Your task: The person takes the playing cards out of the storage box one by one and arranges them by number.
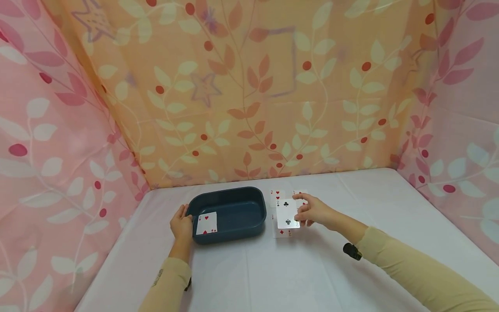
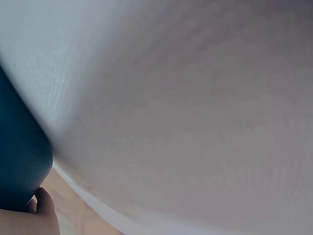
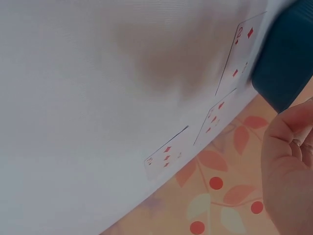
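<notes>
My right hand (image 1: 316, 212) pinches a two of clubs (image 1: 286, 214) by its right side, face up. Below it on the table, partly covered in the head view, lies a two of diamonds (image 3: 239, 51). Behind that lie a card with red hearts (image 1: 277, 194) and a card with red diamonds (image 3: 167, 155). With my left hand (image 1: 181, 224) I grip the left end of a dark blue rectangular tray (image 1: 230, 237), thumb at the rim. A two of hearts (image 1: 207, 223) rests inside the tray at its left. The held card is out of sight in the right wrist view.
A white cloth covers the table (image 1: 249, 277). Patterned fabric (image 1: 249, 86) hangs behind the table's far edge, and pink leaf-print fabric (image 1: 58, 173) closes off both sides. A small black device (image 1: 352, 251) sits at the right sleeve cuff.
</notes>
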Available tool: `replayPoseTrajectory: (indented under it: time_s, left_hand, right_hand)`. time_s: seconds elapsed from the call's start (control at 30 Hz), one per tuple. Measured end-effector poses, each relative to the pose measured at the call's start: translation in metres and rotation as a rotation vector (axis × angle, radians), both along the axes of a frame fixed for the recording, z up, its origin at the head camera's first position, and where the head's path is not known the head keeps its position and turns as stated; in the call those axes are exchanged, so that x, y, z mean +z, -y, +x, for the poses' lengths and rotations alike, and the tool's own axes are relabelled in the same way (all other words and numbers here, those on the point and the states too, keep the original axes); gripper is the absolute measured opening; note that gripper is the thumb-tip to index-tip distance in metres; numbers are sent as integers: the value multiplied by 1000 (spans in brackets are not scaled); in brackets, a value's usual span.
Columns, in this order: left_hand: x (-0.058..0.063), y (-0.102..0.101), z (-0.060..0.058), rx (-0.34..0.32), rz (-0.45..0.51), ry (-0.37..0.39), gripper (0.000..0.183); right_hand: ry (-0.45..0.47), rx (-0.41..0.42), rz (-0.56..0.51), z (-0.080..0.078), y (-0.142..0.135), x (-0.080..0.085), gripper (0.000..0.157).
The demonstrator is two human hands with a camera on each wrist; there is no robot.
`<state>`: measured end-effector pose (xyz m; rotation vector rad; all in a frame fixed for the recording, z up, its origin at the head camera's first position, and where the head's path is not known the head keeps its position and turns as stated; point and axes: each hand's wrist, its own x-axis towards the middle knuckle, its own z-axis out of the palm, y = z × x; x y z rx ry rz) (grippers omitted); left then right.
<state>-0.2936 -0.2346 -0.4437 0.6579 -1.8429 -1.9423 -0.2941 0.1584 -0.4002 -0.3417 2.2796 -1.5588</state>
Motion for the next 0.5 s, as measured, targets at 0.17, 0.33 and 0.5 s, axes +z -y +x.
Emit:
replayPoseTrajectory:
  time_s: [0.17, 0.33, 0.5]
  left_hand:
    - [0, -1, 0, -1, 9, -6, 56]
    - [1, -1, 1, 0, 0, -5, 55]
    - [1, -2, 1, 3, -3, -12, 55]
  right_hand:
    - [5, -3, 4, 0, -7, -2, 66]
    - [9, -11, 9, 2, -14, -3, 68]
    - [13, -11, 9, 3, -18, -4, 68]
